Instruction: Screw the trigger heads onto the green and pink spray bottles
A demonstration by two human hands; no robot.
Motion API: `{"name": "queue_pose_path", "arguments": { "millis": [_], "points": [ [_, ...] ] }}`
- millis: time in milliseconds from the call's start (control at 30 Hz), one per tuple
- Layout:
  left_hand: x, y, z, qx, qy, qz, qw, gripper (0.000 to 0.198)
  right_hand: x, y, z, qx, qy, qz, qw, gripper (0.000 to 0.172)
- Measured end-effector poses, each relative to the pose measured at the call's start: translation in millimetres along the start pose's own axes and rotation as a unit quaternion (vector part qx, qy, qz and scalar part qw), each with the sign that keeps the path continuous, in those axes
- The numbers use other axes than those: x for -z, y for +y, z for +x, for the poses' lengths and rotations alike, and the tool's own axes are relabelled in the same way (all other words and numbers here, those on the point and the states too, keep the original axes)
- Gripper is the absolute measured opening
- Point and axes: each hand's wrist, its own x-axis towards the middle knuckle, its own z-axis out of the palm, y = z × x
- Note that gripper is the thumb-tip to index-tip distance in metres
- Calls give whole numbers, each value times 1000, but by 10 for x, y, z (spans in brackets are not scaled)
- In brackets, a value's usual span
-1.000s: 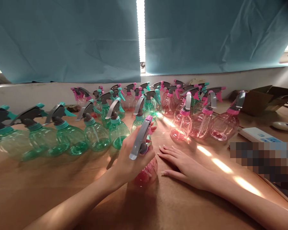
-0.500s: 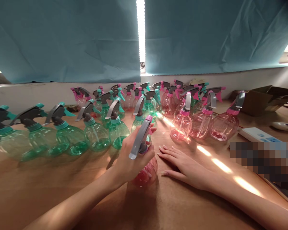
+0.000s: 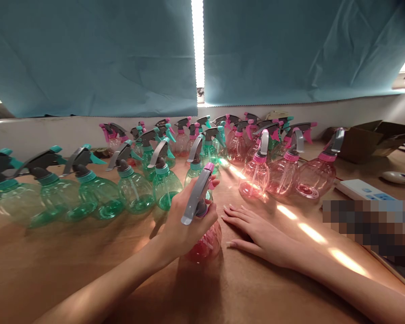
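My left hand (image 3: 182,220) is wrapped round the neck of a pink spray bottle (image 3: 205,243) with a grey trigger head (image 3: 195,193); the bottle stands on the brown table (image 3: 87,270) in front of me. Just to its right lies my right hand (image 3: 256,231), flat on the table with fingers stretched out, holding nothing. A row of green spray bottles (image 3: 97,198) runs across the left. Pink spray bottles (image 3: 286,173) stand to the right, behind my right hand.
More green and pink bottles crowd the back (image 3: 205,135) below a blue curtain (image 3: 87,54). A cardboard box (image 3: 371,139) sits at far right, a white power strip (image 3: 364,189) in front of it, and a small white object (image 3: 398,177) beside it.
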Motion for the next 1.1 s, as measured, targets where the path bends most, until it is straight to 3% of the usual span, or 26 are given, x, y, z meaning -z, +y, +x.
{"name": "queue_pose_path", "arguments": {
  "millis": [867, 1100],
  "points": [
    [3, 50, -7, 6, 12, 16, 1000, 47, 22, -21, -3, 0, -1, 2, 1000, 69],
    [18, 10, -10, -11, 27, 67, 997, 34, 13, -16, -5, -2, 0, 4, 1000, 69]
  ]
}}
